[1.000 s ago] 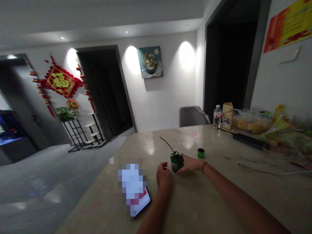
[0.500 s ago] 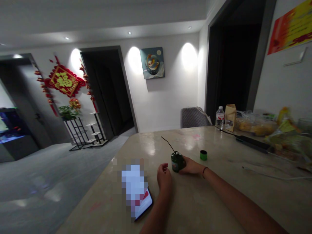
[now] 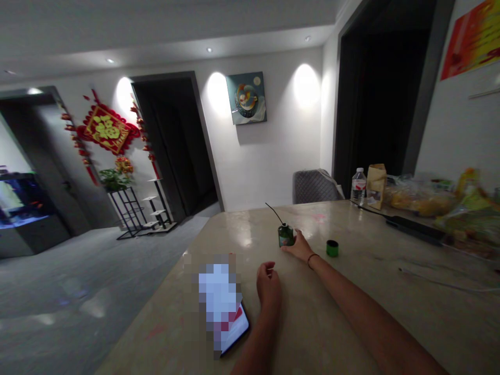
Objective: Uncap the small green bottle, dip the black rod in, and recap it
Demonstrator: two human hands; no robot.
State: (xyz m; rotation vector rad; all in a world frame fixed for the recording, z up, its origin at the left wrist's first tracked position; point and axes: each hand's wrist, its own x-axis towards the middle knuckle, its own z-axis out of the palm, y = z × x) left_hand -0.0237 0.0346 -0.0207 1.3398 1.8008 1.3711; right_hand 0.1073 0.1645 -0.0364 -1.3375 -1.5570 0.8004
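A small dark green bottle [image 3: 285, 236] with a label stands upright on the table, and a thin dark stick [image 3: 275, 212] leans out of its neck to the left. Around the bottle's right side is my right hand [image 3: 299, 248], thumb on the near side and fingers behind it. My left hand [image 3: 269, 280] rests nearer to me, its fingers loosely bent, a little apart and holding nothing visible. Right of the bottle sits a green cap [image 3: 332, 249]. A phone [image 3: 234, 333] with a lit, partly blurred screen lies left of my left forearm.
On the pale table [image 3: 312, 312], a water bottle [image 3: 358, 186], a paper bag [image 3: 376, 186], bagged food [image 3: 424, 198] and a dark device with a cable [image 3: 414, 230] line the right side. A white cable [image 3: 441, 284] lies nearer. A grey chair [image 3: 314, 186] stands beyond the far edge.
My right hand and the green bottle have moved away from me, up the table. My left hand stays nearly in place, now farther from the bottle. The view has shifted slightly.
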